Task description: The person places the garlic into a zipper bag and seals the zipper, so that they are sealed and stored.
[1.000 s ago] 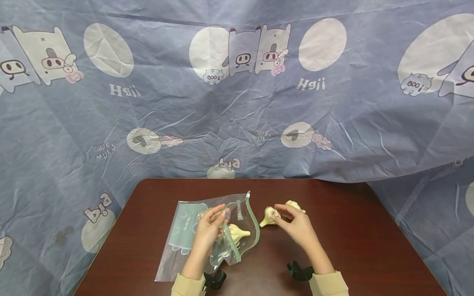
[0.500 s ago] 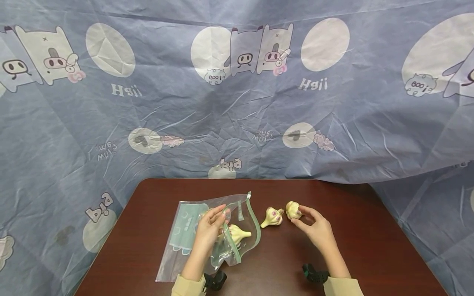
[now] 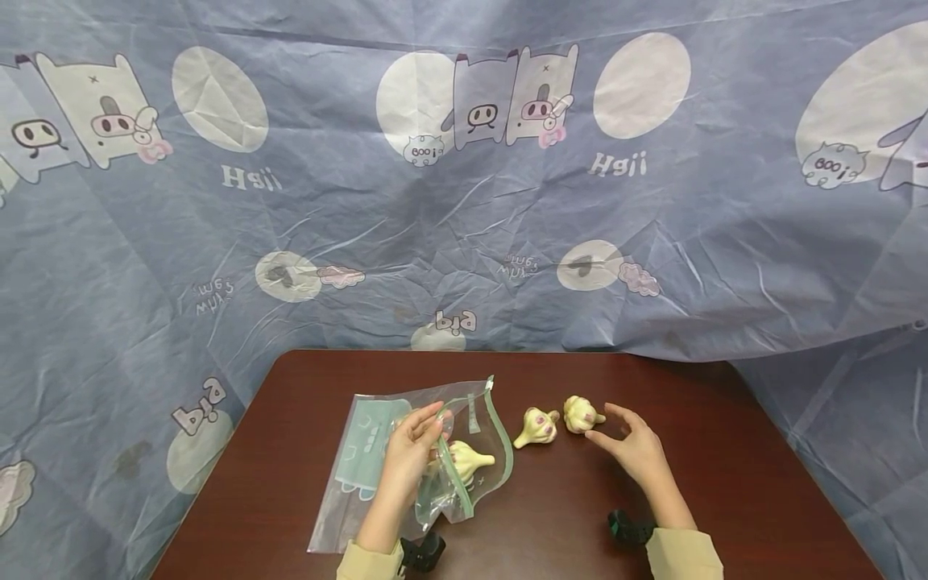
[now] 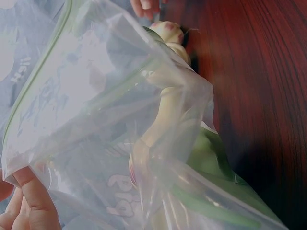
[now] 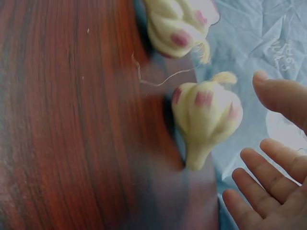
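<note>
My left hand (image 3: pixel 408 447) pinches the mouth edge of a clear zip bag (image 3: pixel 507 459) with a green seal strip; the bag stands partly open, its mouth facing right. In the left wrist view the fingers (image 4: pixel 36 194) hold the thin plastic. Inside the bag lies a garlic bulb (image 3: pixel 470 461), partly blurred by plastic. On the table to the right sit two more garlic bulbs, a left one (image 3: pixel 536 427) and a right one (image 3: pixel 579 415). My right hand (image 3: pixel 638 447) hovers just right of the right bulb, thumb and fingers spread, holding nothing.
A flat clear bag portion with a teal printed panel (image 3: pixel 368 443) lies on the brown table (image 3: pixel 652 379) at left. A loose thread (image 5: pixel 158 84) lies near the bulbs. A blue patterned cloth (image 3: pixel 464 209) hangs behind the table.
My right hand has moved right, from the left garlic bulb past the right one, and is now apart from both. My left hand keeps its hold on the bag.
</note>
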{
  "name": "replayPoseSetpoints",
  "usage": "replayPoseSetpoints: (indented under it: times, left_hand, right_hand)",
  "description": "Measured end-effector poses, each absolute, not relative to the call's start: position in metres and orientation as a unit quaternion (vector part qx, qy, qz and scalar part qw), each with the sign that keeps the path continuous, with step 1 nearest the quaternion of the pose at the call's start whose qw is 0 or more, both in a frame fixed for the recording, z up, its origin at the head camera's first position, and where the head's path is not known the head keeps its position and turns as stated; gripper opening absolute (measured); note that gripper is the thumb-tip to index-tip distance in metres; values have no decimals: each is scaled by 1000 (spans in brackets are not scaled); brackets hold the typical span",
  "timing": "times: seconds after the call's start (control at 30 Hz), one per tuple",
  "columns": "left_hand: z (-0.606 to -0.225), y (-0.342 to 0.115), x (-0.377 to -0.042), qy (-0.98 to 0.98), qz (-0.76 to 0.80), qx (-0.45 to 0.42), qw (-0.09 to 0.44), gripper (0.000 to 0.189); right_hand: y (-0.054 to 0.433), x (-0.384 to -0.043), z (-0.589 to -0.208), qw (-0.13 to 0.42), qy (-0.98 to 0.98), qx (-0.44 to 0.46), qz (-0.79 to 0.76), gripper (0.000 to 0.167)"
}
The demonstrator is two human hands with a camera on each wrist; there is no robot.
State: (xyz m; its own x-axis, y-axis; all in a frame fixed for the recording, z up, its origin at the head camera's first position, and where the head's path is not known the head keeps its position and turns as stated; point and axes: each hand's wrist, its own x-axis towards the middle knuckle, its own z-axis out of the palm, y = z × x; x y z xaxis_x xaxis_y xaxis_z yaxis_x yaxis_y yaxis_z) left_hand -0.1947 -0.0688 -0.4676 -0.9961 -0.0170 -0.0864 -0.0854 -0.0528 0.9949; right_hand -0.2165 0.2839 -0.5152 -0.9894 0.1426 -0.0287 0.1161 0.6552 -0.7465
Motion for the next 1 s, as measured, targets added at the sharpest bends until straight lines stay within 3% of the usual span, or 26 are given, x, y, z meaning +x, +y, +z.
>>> replayPoseSetpoints:
  times: [1.0]
  left_hand:
    - [-469, -71, -194, 686, 727, -31, 13, 37]
  right_hand:
    - [274, -258, -541, -32, -918, -43, 392, 102]
